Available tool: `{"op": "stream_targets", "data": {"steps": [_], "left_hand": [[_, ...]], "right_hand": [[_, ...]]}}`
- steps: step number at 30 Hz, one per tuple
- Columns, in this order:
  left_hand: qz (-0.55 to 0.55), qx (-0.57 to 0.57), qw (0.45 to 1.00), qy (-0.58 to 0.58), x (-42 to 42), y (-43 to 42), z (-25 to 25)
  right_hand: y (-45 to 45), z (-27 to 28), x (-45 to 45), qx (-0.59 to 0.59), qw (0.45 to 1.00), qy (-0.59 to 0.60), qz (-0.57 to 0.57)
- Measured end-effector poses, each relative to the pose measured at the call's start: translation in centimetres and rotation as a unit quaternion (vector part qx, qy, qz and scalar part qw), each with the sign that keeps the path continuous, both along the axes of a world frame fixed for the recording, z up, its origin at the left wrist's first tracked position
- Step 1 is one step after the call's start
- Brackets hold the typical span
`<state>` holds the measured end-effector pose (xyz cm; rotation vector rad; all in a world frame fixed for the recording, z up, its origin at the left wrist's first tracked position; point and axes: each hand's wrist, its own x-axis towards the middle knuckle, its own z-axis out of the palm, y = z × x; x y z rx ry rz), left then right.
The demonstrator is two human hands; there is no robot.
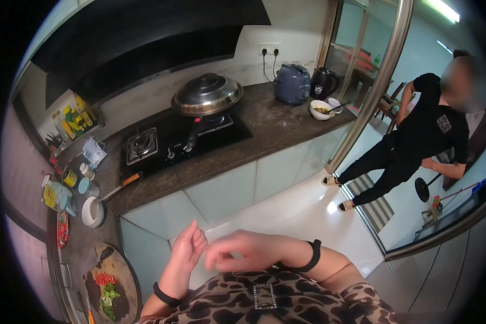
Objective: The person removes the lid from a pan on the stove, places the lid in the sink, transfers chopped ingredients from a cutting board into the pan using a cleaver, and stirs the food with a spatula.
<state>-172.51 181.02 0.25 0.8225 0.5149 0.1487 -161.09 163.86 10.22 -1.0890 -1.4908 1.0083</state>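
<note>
Vegetables (109, 293), chopped into red and green pieces, lay on the round cutting board (127, 278) at the left part of the counter (108, 227). This board was near the left hand (186, 248) but apart from it; the fingers of this hand were folded toward the palm. The right hand (237, 251) was just beside, with bent fingers, but it was blurred, so I could not tell whether they pressed together. Farther along the counter were a white bowl (93, 212) and an orange-handled knife (132, 178). On the gas stove (178, 144) stood a lidded wok (208, 100), and to its right a blue appliance (292, 85) and a black kettle (324, 83). At the far right stood a person in black (432, 121)
</note>
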Motion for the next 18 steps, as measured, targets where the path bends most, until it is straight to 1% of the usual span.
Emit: {"op": "stream_targets", "data": {"steps": [1,3,4,6,7,8,10,14,18], "left_hand": [[-0.006,0.000,1.000,0.002,0.1,0.1,0.2],[-0.019,-0.006,1.000,-0.014,0.1,0.3,0.0],[-0.028,-0.014,0.999,-0.028,0.1,0.4,-0.2],[-0.034,-0.018,0.999,-0.030,0.1,0.5,-0.4],[-0.037,-0.023,0.999,-0.031,0.1,0.5,-0.5],[-0.038,-0.023,0.998,-0.033,0.1,0.5,-0.4],[-0.051,-0.001,0.998,-0.028,0.0,0.4,-0.4],[-0.052,-0.002,0.998,-0.027,-0.1,0.5,-0.4],[-0.047,-0.021,0.998,-0.031,-0.3,0.6,-0.4]], "right_hand": [[-0.7,1.7,-0.3,0.027,0.998,0.011,0.059],[-1.9,4.1,-0.9,0.007,0.986,0.036,0.164],[-2.2,4.9,-1.5,0.007,0.986,0.035,0.161],[-2.7,6.0,-2.7,0.205,0.954,0.053,0.211],[-2.5,6.2,-3.2,0.205,0.955,0.051,0.210],[-2.0,6.3,-3.8,0.250,0.938,0.052,0.236],[-1.7,6.8,-4.6,0.301,0.915,0.056,0.263],[-1.9,7.0,-5.4,0.285,0.921,0.036,0.264],[-1.9,6.8,-6.6,0.294,0.930,0.034,0.220]]}}
